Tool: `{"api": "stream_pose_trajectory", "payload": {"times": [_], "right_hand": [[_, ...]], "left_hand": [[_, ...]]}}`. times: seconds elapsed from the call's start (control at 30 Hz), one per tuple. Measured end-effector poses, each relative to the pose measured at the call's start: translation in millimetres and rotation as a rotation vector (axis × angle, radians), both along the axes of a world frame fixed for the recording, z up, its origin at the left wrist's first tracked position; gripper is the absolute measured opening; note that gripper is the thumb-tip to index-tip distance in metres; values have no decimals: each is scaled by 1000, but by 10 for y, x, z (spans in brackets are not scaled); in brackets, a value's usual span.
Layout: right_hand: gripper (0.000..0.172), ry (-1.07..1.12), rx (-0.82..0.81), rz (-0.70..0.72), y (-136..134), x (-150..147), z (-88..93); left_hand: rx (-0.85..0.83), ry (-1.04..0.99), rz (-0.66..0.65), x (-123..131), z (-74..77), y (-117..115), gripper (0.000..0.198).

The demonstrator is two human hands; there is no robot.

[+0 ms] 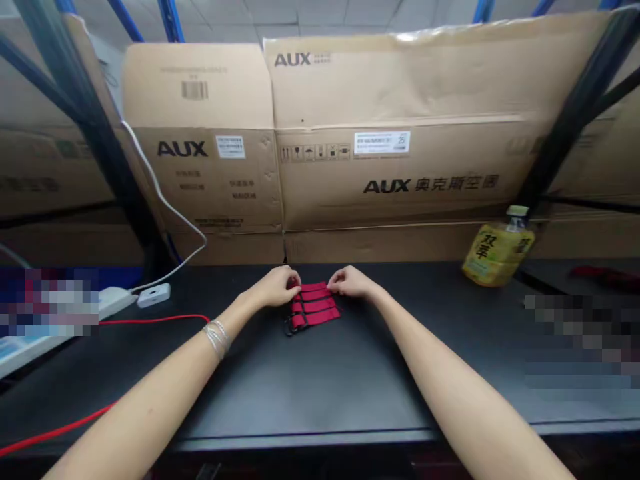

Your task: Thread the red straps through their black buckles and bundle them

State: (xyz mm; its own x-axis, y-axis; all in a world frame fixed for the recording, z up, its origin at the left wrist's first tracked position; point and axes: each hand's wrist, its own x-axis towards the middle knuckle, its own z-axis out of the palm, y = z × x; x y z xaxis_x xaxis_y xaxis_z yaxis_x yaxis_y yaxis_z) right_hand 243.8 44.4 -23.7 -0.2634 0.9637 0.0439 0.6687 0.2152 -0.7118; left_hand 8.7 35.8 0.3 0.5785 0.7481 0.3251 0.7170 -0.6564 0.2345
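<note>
Several red fabric straps (314,305) with black rings at their left ends lie side by side on the black table (310,387). My left hand (278,285) pinches the left end of the farthest strap. My right hand (351,281) pinches that strap's right end. Both hands have their fingers closed on the strap, close together at the far side of the row. A silver bracelet (217,337) sits on my left wrist.
Large AUX cardboard boxes (400,167) stand behind the table. A yellow drink bottle (498,250) leans at the right. At the left are a white power strip (120,300), a white cable (160,193) and a red wire (150,321). Dark shelf posts rise on both sides.
</note>
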Motion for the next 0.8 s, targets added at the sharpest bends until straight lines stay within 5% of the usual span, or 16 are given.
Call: {"api": "stream_pose_trajectory", "payload": {"times": [0.2, 0.8], "right_hand": [[37, -73, -23, -30, -23, -20, 47], [37, -97, -11, -15, -43, -53, 54]], "left_hand": [[-33, -21, -8, -27, 11, 11, 17], [-181, -97, 22, -101, 56, 75, 23]]}}
